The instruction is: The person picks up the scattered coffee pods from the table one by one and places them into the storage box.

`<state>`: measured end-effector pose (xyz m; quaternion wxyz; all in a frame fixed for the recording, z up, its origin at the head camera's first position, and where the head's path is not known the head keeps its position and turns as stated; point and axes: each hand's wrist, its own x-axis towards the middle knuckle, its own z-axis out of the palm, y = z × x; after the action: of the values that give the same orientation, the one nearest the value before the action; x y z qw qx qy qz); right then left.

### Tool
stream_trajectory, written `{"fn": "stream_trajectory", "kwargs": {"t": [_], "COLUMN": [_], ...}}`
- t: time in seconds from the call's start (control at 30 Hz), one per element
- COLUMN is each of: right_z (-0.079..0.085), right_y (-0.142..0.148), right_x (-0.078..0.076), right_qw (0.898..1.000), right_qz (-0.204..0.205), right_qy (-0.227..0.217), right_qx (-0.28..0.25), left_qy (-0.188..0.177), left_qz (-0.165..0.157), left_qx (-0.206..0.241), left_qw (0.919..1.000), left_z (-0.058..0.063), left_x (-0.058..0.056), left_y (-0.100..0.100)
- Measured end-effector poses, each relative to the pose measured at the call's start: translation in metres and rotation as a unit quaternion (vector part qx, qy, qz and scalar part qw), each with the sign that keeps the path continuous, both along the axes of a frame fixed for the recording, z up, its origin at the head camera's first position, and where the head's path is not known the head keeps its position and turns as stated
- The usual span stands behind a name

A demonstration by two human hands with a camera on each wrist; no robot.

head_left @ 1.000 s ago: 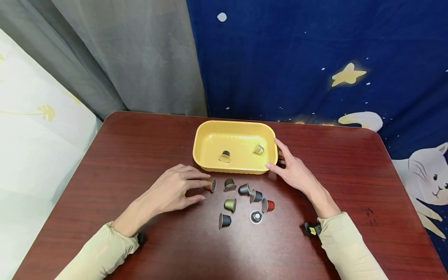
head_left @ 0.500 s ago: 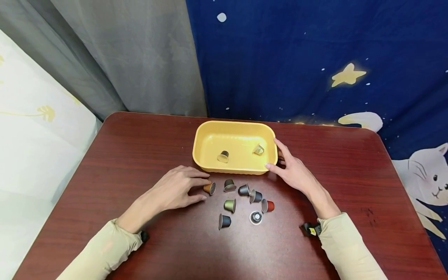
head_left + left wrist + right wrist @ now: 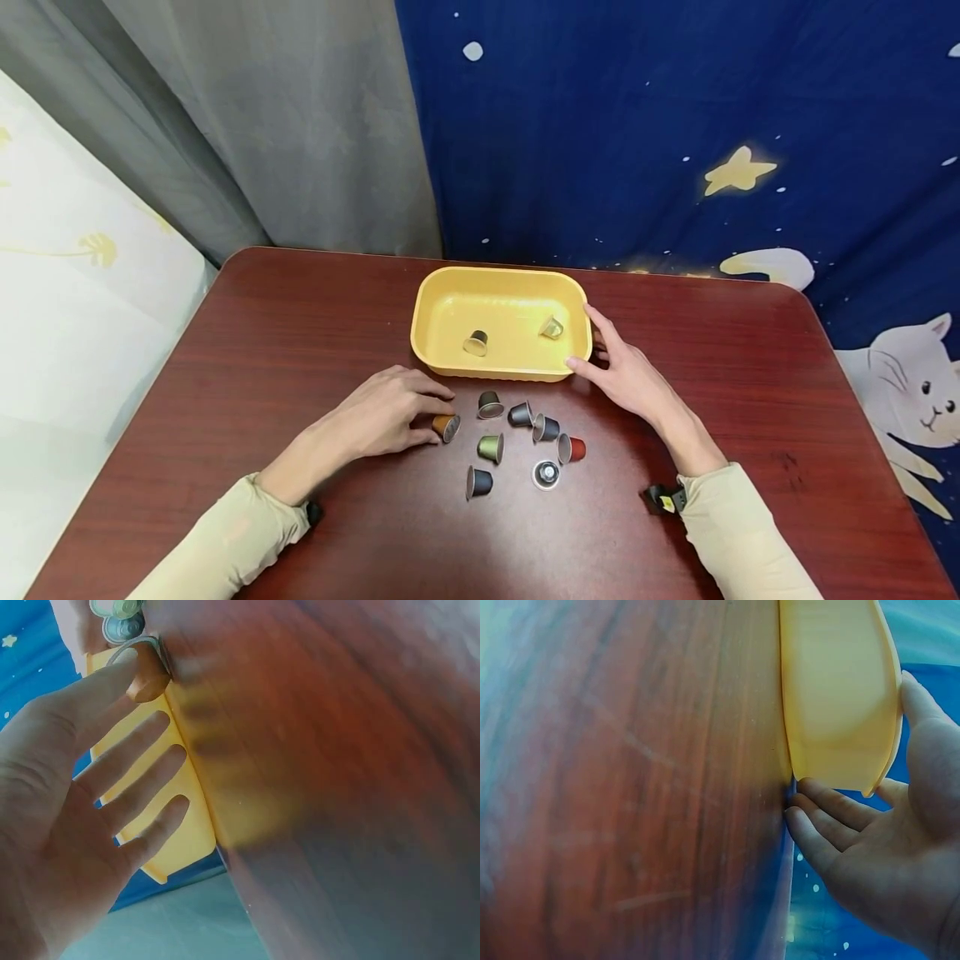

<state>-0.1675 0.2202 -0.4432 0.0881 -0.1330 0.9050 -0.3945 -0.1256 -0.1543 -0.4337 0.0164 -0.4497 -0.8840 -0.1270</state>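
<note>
My left hand (image 3: 386, 415) pinches an orange coffee capsule (image 3: 446, 428) between thumb and index finger, just in front of the yellow bin (image 3: 495, 374). In the left wrist view the thumb lies against that capsule (image 3: 148, 679), while the other fingers are spread. At the bin's right end, my right hand (image 3: 630, 379) holds its near corner. The right wrist view has the thumb on the rim and the fingers along the bin's outer wall (image 3: 840, 697). Inside the bin lie a dark capsule (image 3: 476, 342) and a gold capsule (image 3: 552, 327).
In front of the bin are several more capsules: dark brown (image 3: 491, 405), green (image 3: 491, 448), red (image 3: 572, 449), dark blue (image 3: 479, 482), two dark grey ones, and a silver-rimmed one (image 3: 546, 475) lying flat. The wooden table (image 3: 315, 308) ends before the curtains.
The left thumb and index finger have come together on the orange capsule, which has turned and shifted slightly. The dark capsule in the bin has rolled a little left. My right hand stays on the bin.
</note>
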Motion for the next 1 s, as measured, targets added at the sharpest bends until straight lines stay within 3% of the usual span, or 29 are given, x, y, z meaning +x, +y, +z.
{"fn": "stream_trajectory", "kwargs": {"t": [0.3, 0.53, 1.0], "right_z": [-0.0013, -0.0016, 0.0007], "right_y": [-0.0006, -0.0011, -0.0001], "right_x": [0.0008, 0.0002, -0.0009], "right_qw": [1.0, 1.0, 1.0], "right_qz": [-0.004, 0.001, 0.0], "right_qy": [-0.007, -0.002, -0.004], "right_qx": [0.006, 0.001, 0.009], "left_qy": [-0.018, -0.008, 0.037], "left_qz": [-0.004, -0.019, -0.069], "left_qx": [-0.011, -0.006, 0.077], "left_qw": [0.9998, 0.9998, 0.9939], "left_z": [-0.0021, -0.0011, 0.0055], "left_x": [0.002, 0.0041, 0.004], "left_y": [0.0027, 0.0036, 0.0077]}}
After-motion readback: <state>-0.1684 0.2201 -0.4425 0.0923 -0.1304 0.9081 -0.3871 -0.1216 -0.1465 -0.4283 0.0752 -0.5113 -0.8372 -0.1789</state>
